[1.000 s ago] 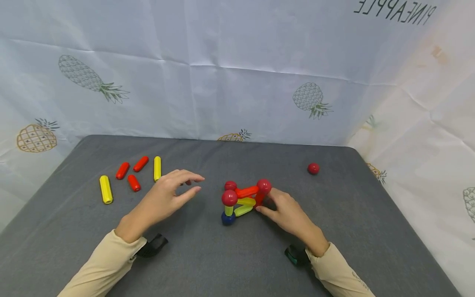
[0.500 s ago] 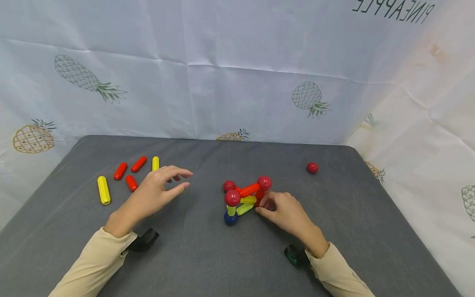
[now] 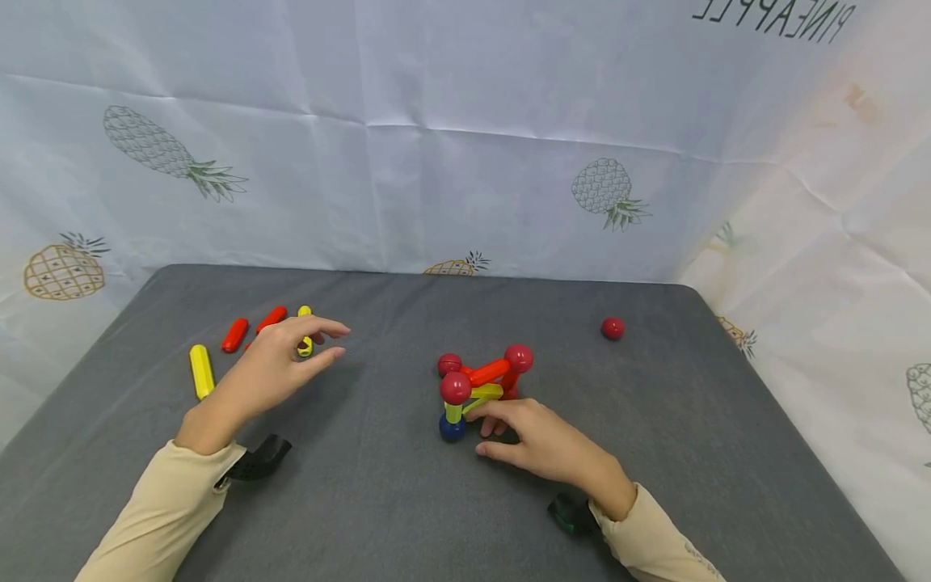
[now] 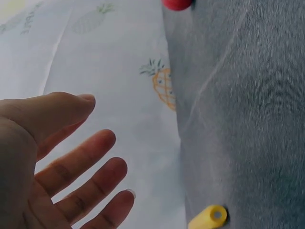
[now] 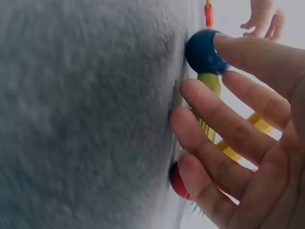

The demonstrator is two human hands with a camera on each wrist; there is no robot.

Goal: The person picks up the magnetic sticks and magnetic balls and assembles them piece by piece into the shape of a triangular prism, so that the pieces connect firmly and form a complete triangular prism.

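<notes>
A small frame of toy balls and rods stands mid-table in the head view, with red balls (image 3: 456, 388), a blue ball (image 3: 452, 427), red rods (image 3: 489, 373) and yellow-green rods (image 3: 454, 413). My right hand (image 3: 545, 444) is at its near right side, fingers loosely bent and thumb apart; whether a fingertip touches the frame is unclear. The right wrist view shows the blue ball (image 5: 202, 51) beyond those spread fingers. Above the table at left, my left hand (image 3: 265, 368) hovers with thumb and fingers apart, holding nothing. It partly covers a yellow rod (image 3: 305, 347).
Loose red rods (image 3: 235, 335) and another yellow rod (image 3: 201, 370) lie at the left of the grey table (image 3: 378, 501). One loose red ball (image 3: 613, 328) sits far right. A white pineapple-print cloth (image 3: 473, 194) hangs behind the table.
My left hand has moved left, away from the frame and toward the loose rods. My right hand has shifted left and nearer from the frame's right corner, with its fingers spread wider.
</notes>
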